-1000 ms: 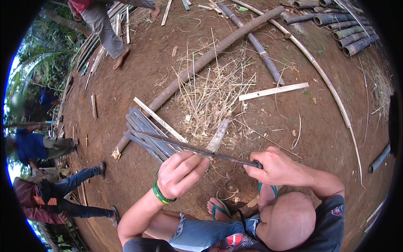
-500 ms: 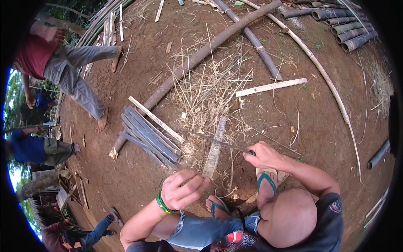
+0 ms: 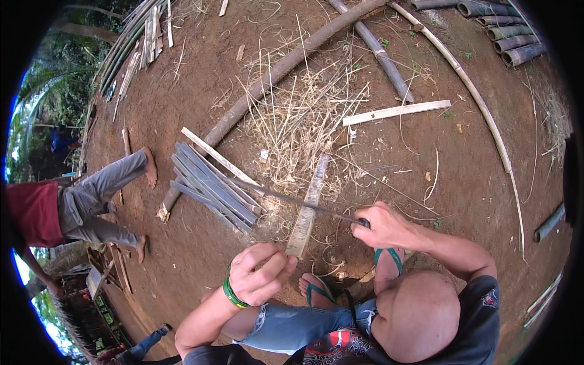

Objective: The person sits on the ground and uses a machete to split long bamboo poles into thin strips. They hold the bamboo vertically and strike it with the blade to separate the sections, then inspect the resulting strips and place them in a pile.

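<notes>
My left hand (image 3: 260,275) is closed around the near end of a split bamboo strip (image 3: 309,207), mottled grey on its face. The strip slants away from me with its far end over pale shavings. In my right hand (image 3: 384,227), the fingers are wrapped round the handle of a long, thin, slightly curved machete (image 3: 286,197). Its dark blade lies across the middle of the strip and points left; whether the edge touches the strip I cannot tell. Left of the strip, a bundle of dark bamboo strips (image 3: 210,185) rests across a pole.
A brown pole (image 3: 267,82) lies diagonally, crossed by a darker pole (image 3: 380,55). Shavings (image 3: 295,121) heap in the middle. A pale slat (image 3: 395,112) and a long curved bamboo (image 3: 468,88) lie right; dark culms (image 3: 517,45) are stacked far right. A person (image 3: 91,207) walks at left.
The machete blade has shifted nearer along the strip, toward my left hand. The person at left has walked nearer. My grip on both things stays the same.
</notes>
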### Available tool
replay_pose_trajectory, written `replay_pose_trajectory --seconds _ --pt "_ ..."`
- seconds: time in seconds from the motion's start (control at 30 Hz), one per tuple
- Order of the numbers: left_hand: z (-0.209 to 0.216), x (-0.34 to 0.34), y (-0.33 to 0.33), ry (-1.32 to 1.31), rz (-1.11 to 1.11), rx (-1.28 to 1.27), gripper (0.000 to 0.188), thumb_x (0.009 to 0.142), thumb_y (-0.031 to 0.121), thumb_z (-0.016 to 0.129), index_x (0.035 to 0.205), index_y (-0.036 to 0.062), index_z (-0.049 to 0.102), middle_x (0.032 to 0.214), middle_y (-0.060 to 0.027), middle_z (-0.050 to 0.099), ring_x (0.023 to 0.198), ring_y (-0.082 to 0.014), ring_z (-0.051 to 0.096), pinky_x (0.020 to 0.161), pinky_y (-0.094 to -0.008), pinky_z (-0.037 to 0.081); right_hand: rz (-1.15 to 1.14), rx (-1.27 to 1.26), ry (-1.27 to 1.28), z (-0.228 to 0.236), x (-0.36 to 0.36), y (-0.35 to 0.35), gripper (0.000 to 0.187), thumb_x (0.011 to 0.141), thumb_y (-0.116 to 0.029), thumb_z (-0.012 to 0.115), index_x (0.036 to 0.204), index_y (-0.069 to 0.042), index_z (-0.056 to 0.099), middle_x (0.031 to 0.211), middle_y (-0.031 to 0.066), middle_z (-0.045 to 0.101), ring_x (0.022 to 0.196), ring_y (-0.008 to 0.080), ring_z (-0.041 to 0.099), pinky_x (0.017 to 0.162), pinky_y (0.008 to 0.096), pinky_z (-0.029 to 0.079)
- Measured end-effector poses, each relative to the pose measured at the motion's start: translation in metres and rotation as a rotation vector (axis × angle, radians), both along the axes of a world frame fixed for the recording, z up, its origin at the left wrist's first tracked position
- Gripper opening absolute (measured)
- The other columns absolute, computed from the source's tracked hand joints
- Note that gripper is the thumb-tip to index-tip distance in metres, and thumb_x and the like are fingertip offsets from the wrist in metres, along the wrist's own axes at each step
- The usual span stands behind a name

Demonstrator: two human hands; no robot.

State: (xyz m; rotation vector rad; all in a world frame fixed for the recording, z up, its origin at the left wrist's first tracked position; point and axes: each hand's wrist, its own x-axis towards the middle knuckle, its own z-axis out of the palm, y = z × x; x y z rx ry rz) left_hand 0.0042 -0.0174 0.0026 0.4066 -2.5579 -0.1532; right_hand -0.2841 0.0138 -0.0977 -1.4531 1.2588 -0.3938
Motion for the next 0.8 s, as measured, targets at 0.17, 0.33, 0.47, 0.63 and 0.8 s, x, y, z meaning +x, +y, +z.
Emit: replay_pose_trajectory --seconds 0.17,0.33,0.47,0.63,0.8 --pt "0.004 -0.001 -0.004 -0.038 -0.053 0.015 0.025 0.066 0.001 0.08 0.09 0.0034 0.072 0.099 -0.0055 0.063 0.094 -0.0269 0.064 0.07 -0.0358 0.06 -0.15 0.065 0.151 -0.086 -0.012 -0.005 0.035 0.081 -0.026 0.058 0.074 0.007 0.066 0.06 0.0285 0.058 0.056 0.0395 0.063 0.061 0.0485 0.052" --pt "-0.002 0.011 -0.009 0.02 0.052 -0.026 0.027 0.065 0.002 0.08 0.091 0.0033 0.073 0.099 -0.0061 0.063 0.094 -0.027 0.065 0.072 -0.0351 0.059 -0.004 -0.093 0.033 -0.049 0.002 -0.005 0.035 0.082 -0.028 0.059 0.081 0.006 0.068 0.063 0.0291 0.061 0.062 0.0433 0.064 0.069 0.0507 0.053" --pt "0.003 0.008 -0.01 -0.021 0.001 0.023 0.023 0.067 -0.004 0.082 0.085 0.0033 0.07 0.099 -0.0069 0.063 0.092 -0.0272 0.065 0.069 -0.036 0.06 -0.196 0.127 0.218 -0.124 -0.022 -0.009 0.038 0.082 -0.028 0.058 0.085 0.009 0.068 0.075 0.0334 0.064 0.073 0.0452 0.068 0.074 0.051 0.054" --pt "-0.002 0.014 -0.013 0.053 0.125 -0.017 0.022 0.067 -0.006 0.082 0.082 0.0029 0.067 0.098 -0.007 0.062 0.092 -0.0273 0.065 0.068 -0.0368 0.06 -0.068 0.046 0.215 -0.08 -0.018 -0.019 0.038 0.081 -0.028 0.058 0.083 0.009 0.068 0.068 0.032 0.062 0.067 0.0454 0.066 0.071 0.0504 0.054" --pt "0.003 0.003 -0.015 0.073 0.063 0.004 0.023 0.07 -0.008 0.081 0.081 0.0032 0.065 0.097 -0.0072 0.062 0.087 -0.0274 0.065 0.066 -0.0367 0.059 -0.231 0.263 0.419 -0.144 -0.055 -0.008 0.041 0.083 -0.031 0.059 0.09 0.008 0.071 0.086 0.0343 0.067 0.085 0.0469 0.069 0.083 0.0512 0.055"
